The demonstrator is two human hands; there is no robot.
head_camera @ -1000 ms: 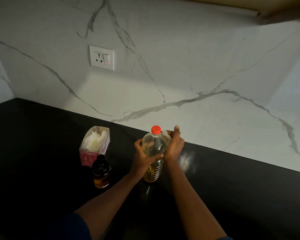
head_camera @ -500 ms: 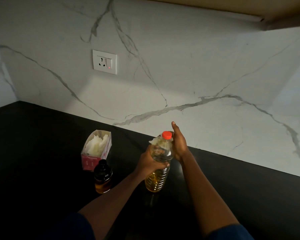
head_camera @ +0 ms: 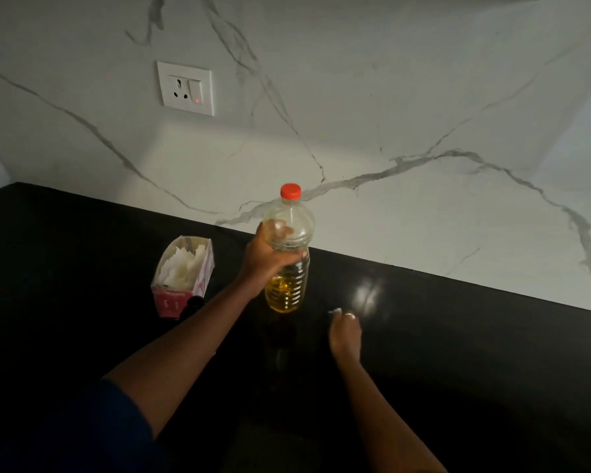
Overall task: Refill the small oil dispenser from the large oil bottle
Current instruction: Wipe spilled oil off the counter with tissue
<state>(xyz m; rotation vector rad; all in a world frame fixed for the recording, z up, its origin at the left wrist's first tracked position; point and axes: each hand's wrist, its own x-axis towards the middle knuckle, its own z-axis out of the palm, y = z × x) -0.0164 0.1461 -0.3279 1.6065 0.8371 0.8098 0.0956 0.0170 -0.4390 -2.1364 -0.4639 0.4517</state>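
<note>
Head view, read left to right. A blue sleeve (head_camera: 96,435) sits at the lower left, and the left forearm runs from it up and to the right across the black counter (head_camera: 475,363).

A socket (head_camera: 186,87) is set in the marble wall (head_camera: 406,97), with 1 red light lit on its switch. Below it, 1 open pink box (head_camera: 198,278) stands on the counter, filled with white tissues (head_camera: 181,266).

Only the dark top of the dispenser (head_camera: 194,303) shows, just beside the box's near right corner. The rest is hidden behind the left forearm, and its contents cannot be told.

The left hand (head_camera: 268,259) has its fingers curled round the upper body of the bottle (head_camera: 289,291). The thumb lies across the near face, and the fingertips show through the clear plastic on the far side.

The bottle is upright; whether its base touches the counter cannot be told. Its red cap (head_camera: 290,191) is on. Yellow oil fills the lower part, and the upper part is clear.

The right hand (head_camera: 345,334) is near the bottle, to its right and low over the counter. Its back faces up and its fingers are bent downward, close together. The hand is blurred, so I cannot tell whether the tips touch the counter or pinch anything.
</note>
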